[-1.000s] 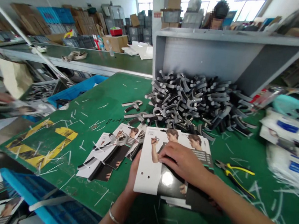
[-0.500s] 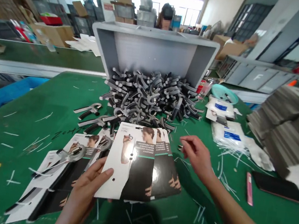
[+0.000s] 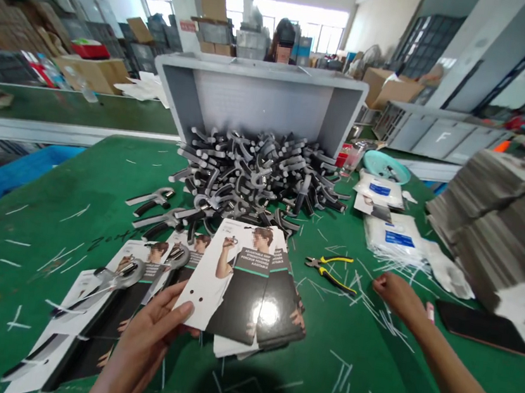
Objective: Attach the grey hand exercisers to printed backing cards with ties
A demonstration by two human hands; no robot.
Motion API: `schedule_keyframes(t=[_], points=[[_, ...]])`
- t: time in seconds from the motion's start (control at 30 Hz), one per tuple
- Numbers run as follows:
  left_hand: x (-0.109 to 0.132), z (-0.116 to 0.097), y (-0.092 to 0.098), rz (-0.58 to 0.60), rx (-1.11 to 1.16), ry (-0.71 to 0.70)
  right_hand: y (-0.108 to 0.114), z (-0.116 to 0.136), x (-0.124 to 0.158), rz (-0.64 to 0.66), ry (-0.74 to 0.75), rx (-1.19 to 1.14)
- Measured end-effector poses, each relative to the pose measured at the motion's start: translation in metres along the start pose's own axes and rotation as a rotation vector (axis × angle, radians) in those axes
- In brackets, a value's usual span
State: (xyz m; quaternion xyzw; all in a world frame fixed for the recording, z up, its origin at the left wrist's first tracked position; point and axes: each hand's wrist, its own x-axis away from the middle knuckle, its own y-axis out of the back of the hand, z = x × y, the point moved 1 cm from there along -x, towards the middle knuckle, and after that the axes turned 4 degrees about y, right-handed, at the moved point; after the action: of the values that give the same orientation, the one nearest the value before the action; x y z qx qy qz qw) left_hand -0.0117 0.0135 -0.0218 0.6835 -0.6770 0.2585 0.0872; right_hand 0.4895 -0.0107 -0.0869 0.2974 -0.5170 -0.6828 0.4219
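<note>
My left hand [image 3: 157,330] grips the lower left edge of a printed backing card [image 3: 209,279], thumb on top. The card is tilted over a small pile of like cards [image 3: 283,307], white and black. To its left lie cards with grey and black hand grip strengtheners [image 3: 126,275] on them. My right hand [image 3: 397,293] is at the edge of a scatter of thin white plastic strips [image 3: 388,317]; its fingers are closed, and what they hold, if anything, is hidden. Between the hands lie pliers [image 3: 330,272] with yellow and black handles.
A grey crate [image 3: 259,103] on its side spills a heap of hand grips [image 3: 250,176]. At the right are bags of white strips [image 3: 392,235], a teal dish [image 3: 385,166], a phone [image 3: 480,326] and stacked grey cardboard [image 3: 495,206]. A person [image 3: 284,40] is behind the crate.
My right hand has moved right, from beside the cards to the loose strips, and its fingers have closed. The pliers are now uncovered. The held card has shifted slightly, its tilt a little greater.
</note>
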Motion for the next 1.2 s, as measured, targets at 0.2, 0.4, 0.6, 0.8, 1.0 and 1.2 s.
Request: schedule_keyframes(t=[0.2,0.4,0.6,0.8,1.0,1.2], points=[[0.004,-0.009,0.020,-0.195,-0.379,-0.307,0.052,0.062,0.021,-0.117,0.232,-0.166],[0.041,-0.049,-0.030,0.021,-1.139,-1.205,0.082,0.237,0.084,0.111,1.073,-0.368],[0.040,-0.052,-0.024,-0.039,-0.893,-1.127,0.086,0.320,0.092,0.340,1.159,-0.623],[0.030,-0.048,-0.008,-0.211,-0.688,-0.955,0.052,0.331,0.082,0.851,0.941,-1.218],[0.014,-0.045,-0.008,-0.077,-0.652,-0.905,0.028,0.335,0.081,0.696,0.845,-1.195],[-0.016,-0.006,0.024,-0.269,-0.097,-0.307,0.027,0.328,0.061,0.538,0.720,-1.276]])
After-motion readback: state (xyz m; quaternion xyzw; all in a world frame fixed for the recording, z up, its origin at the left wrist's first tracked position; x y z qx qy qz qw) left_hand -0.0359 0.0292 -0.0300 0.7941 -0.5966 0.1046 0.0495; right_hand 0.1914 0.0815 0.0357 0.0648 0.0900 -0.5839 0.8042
